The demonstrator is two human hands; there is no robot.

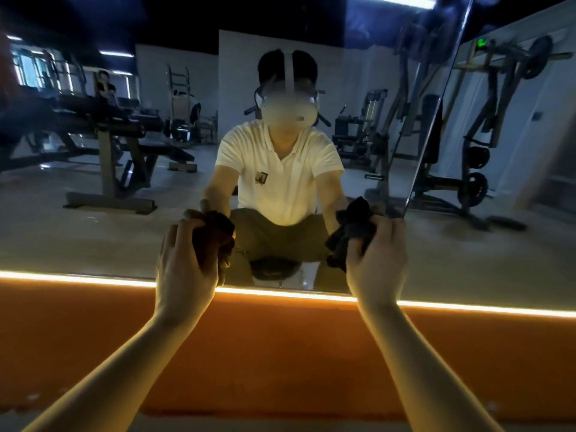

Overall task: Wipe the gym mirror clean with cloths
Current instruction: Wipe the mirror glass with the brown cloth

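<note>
Orange wall band (280,353) nearest, topped by a glowing light strip (62,277). Above it, left hand (184,260), fingers curled round a bunched rust-brown cloth (215,232); right hand (377,260), fingers clenched on a black cloth (352,232) (both wads apparently against the glass, low down). Best flattened for broader contact, worked in overlapping passes. Beyond, mirror (93,229): upright, facing the wearer, long axis left to right.

Views: one, worn on my head.
Facing: forward and down, square onto the mirror (93,229).
Nearness: close; my left hand (184,260) and right hand (377,260) are up at the glass.
Lens: wide, straight edges bowed at the sides.
</note>
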